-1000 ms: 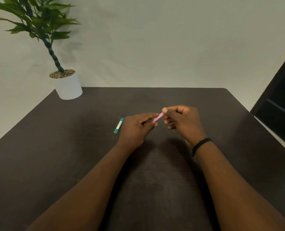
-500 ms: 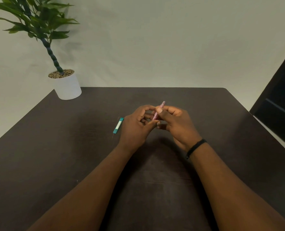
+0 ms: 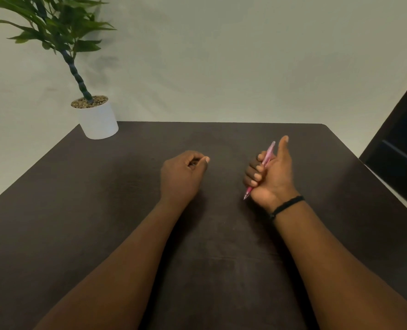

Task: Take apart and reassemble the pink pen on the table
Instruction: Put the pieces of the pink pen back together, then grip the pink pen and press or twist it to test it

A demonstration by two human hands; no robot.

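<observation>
My right hand (image 3: pixel 275 179) is closed in a fist around the pink pen (image 3: pixel 268 154), with the thumb sticking up. The pen stands tilted: its clip end pokes out above the fingers and its tip comes out below the fist, just above the dark table (image 3: pixel 116 186). My left hand (image 3: pixel 181 175) rests on the table to the left, well apart from the pen, fingers curled and thumb against the forefinger. Whether it holds anything is hidden. The teal piece seen earlier is out of sight where this hand now lies.
A white pot with a green plant (image 3: pixel 98 120) stands at the table's far left corner. A dark panel (image 3: pixel 402 151) rises beyond the table's right edge. A pale wall runs behind the table.
The hands have separated. My right hand carried the pink pen to the right and turned it upright in a fist. My left hand let go of it and moved left over the teal piece.
</observation>
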